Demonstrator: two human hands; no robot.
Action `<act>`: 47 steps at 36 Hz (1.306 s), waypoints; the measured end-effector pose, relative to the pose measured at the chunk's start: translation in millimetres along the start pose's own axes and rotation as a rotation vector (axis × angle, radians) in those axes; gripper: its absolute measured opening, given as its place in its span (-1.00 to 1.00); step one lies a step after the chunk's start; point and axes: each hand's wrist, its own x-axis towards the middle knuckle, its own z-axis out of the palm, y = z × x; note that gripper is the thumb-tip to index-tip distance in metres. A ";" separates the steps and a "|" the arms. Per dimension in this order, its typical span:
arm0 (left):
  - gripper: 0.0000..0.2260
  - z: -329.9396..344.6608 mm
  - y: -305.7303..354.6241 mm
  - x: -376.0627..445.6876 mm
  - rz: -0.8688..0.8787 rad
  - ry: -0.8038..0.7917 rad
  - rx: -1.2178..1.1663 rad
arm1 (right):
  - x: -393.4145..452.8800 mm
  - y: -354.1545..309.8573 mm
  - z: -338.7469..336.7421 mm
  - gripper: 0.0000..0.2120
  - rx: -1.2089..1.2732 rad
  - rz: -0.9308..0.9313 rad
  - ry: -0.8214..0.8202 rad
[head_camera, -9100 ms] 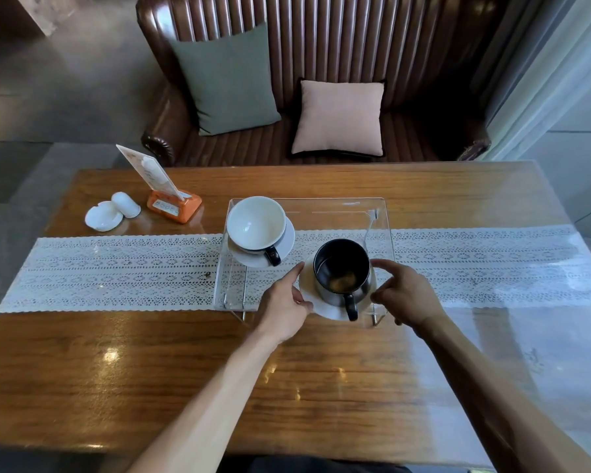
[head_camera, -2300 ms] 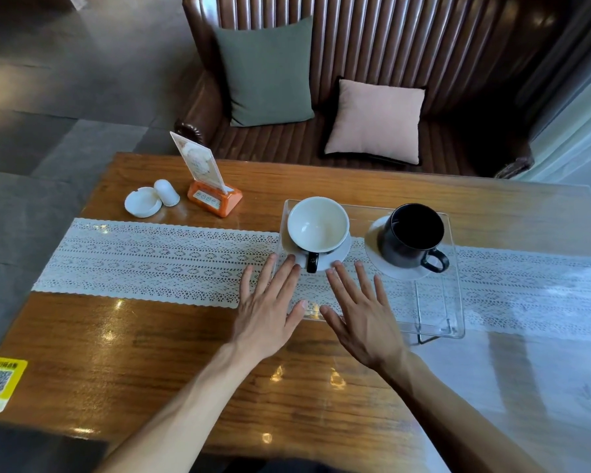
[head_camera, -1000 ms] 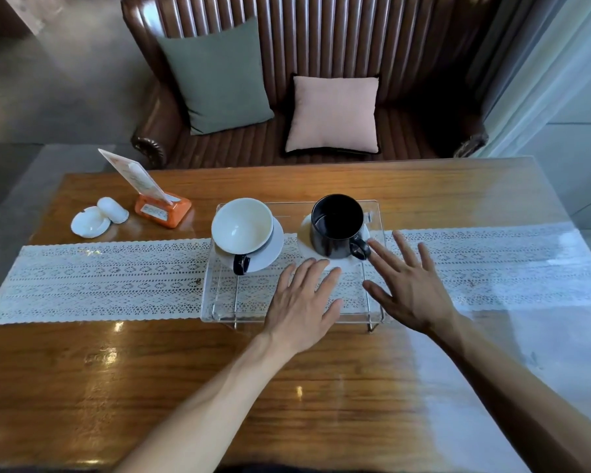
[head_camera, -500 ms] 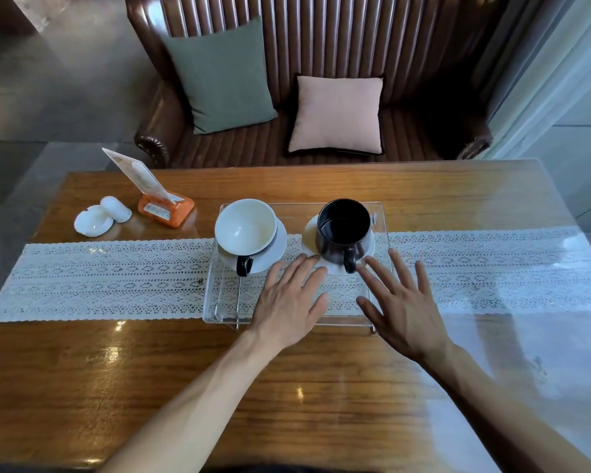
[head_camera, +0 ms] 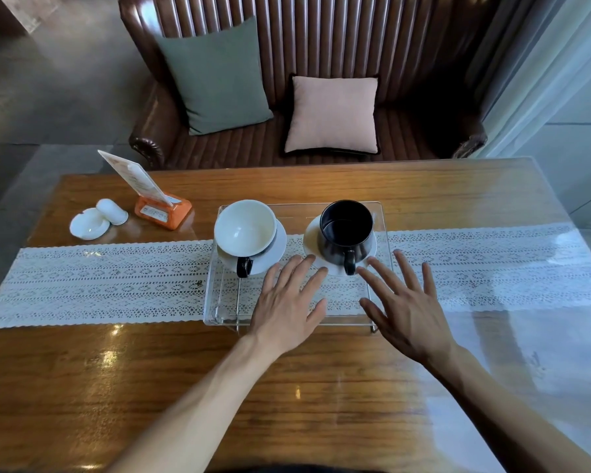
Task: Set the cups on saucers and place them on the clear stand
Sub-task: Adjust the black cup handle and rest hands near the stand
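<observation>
Clear stand (head_camera: 382,220) bears both cups on saucers.

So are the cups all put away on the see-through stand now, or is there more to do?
It looks nearly finished. The white ceramic cup sits on its white saucer, and the black mug sits on its own white saucer, both on the clear acrylic stand. The left hand and right hand are open, holding nothing, spread over the stand's near edge. Both handles point toward the person, so little seems left to do.
</observation>
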 end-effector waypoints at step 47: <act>-0.91 -21.9 64.6 32.3 -0.448 0.075 -1.205 | -25.0 -12.1 31.0 -0.33 0.184 0.294 0.070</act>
